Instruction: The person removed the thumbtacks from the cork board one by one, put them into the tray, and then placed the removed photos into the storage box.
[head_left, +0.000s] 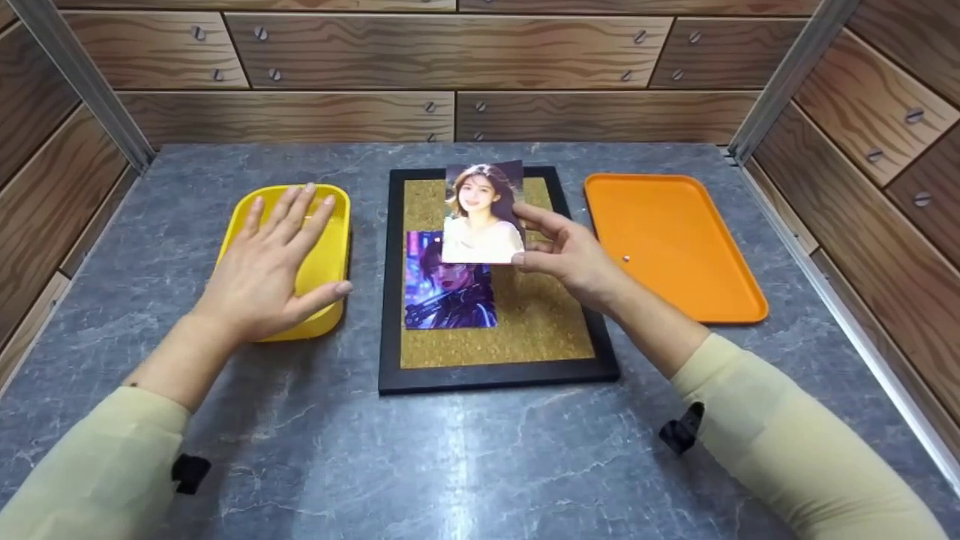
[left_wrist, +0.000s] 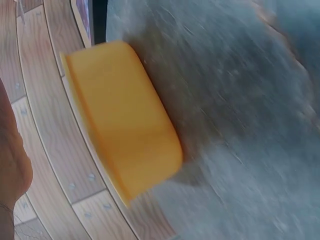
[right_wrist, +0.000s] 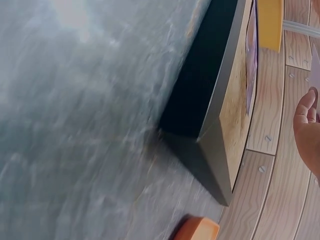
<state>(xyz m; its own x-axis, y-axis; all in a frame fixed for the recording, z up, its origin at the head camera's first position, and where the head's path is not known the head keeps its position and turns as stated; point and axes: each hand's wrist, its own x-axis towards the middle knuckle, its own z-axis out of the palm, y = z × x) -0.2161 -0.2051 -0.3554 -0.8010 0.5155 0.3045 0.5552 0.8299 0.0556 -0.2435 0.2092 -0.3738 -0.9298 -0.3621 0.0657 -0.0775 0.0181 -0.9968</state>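
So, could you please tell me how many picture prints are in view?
2: the portrait print held by the right hand over the corkboard, and the purple print on the corkboard's left side. Others may be hidden.

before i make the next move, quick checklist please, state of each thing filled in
1. Portrait photo gripped: ok, the right hand pinches its side edge.
2. Portrait resting on the cork board: not ok, it is raised above.
3. Board flat on the table: ok.
4. Purple print fastened: cannot tell.
5. Yellow bin contents: cannot tell, the left hand blocks much of it.
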